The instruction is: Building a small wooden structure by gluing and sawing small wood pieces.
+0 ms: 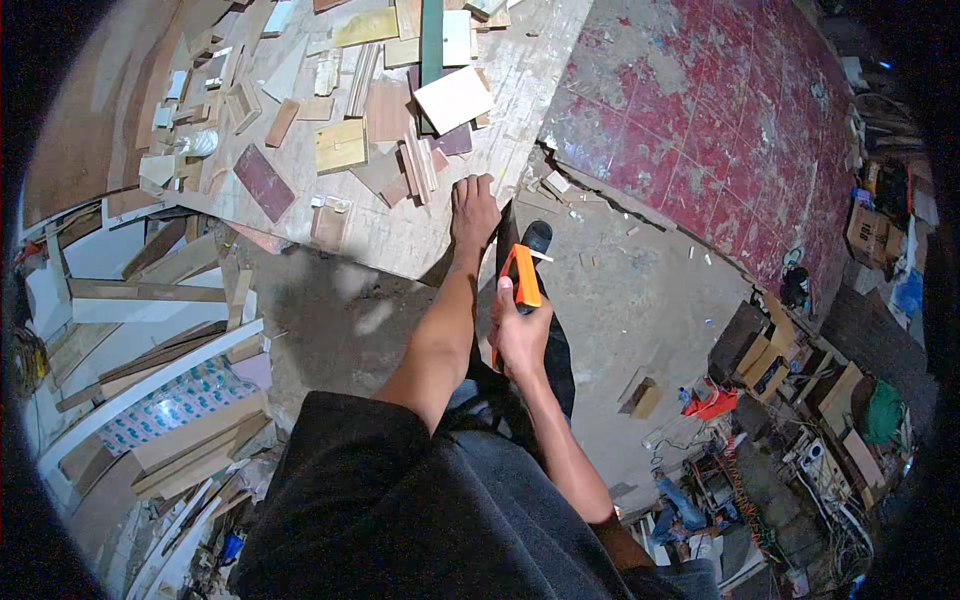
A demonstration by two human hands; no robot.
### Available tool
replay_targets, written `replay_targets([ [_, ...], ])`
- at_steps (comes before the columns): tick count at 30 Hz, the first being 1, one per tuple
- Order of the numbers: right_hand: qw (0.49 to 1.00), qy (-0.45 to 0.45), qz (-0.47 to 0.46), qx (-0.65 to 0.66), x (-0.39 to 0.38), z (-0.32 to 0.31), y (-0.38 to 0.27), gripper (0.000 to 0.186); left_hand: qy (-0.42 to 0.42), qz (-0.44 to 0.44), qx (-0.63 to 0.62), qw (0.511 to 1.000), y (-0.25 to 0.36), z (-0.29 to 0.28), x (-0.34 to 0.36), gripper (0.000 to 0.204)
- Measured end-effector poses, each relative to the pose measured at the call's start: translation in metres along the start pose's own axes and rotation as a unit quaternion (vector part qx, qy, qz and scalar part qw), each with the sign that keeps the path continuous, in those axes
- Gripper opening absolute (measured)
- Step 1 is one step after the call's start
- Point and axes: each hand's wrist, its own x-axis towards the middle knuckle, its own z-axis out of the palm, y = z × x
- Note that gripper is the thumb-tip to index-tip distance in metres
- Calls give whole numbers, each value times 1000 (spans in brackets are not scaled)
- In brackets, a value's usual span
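Note:
My left hand [474, 212] rests on the near corner of a pale wooden tabletop [520, 85], its fingers lying on the surface and nothing seen in it. In my right hand [522, 335], closed in front of my body, is an orange-and-black hand tool with a loop-shaped frame [526, 277]; its exact kind cannot be made out. The tool is apart from the tabletop. Just ahead of my left hand lie narrow wood strips [418, 168] and a white rectangular board [455, 100].
Many wood offcuts [342, 146] and a dark red-brown piece [263, 184] cover the table. Stacked boards [190, 440] crowd the left side. Red tiled floor [700, 140] has a broken edge at the right. Tools, cables and boxes [872, 238] clutter the far right.

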Motion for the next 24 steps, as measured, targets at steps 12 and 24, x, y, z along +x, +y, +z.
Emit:
replay_targets([
  [12,997,10,50,57,33,-14,30,40,5,-8,28,1000,10,-9,-1,30],
  [24,999,2,-4,36,2,29,25,34,9,25,30,999,-3,3,2,32],
])
